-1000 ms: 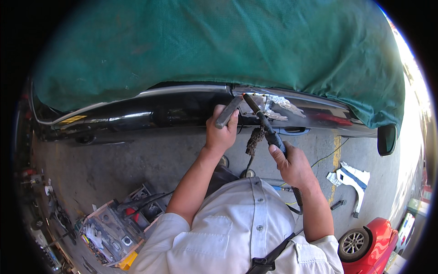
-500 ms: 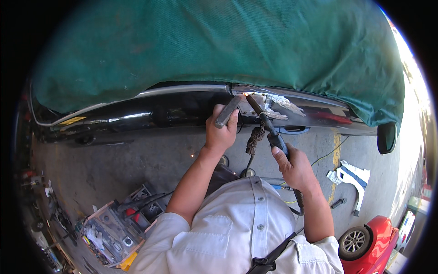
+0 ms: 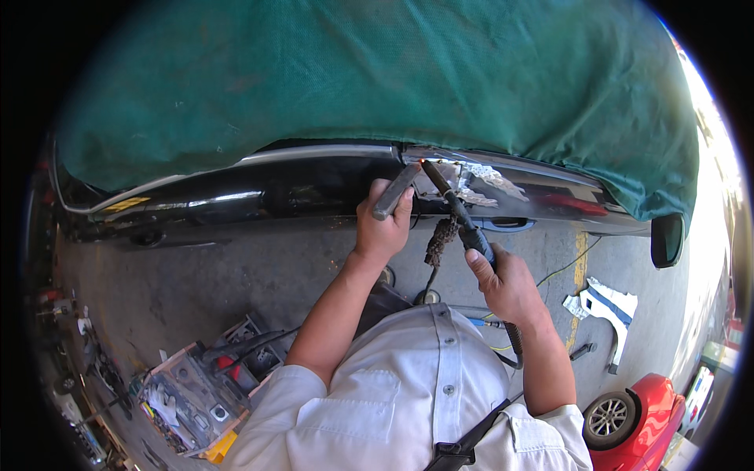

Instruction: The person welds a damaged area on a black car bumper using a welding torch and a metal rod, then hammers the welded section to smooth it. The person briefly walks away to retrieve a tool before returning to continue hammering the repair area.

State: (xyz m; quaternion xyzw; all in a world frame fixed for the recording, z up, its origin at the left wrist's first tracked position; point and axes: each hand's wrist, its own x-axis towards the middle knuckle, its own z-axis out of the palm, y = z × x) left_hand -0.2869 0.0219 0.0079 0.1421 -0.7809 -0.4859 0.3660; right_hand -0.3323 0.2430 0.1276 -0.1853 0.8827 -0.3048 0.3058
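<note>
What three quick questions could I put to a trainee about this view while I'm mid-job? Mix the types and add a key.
1. Multiple choice: which hand grips the grey bar?
A) right
B) left
C) both

2. True or false: an orange glow shows beside the tip of the torch.

3. Fill in the colour: the cover draped over the black car is ____.

Key:
1. B. The left hand grips it.
2. True. The right hand holds the torch by its handle.
3. Green.
</note>
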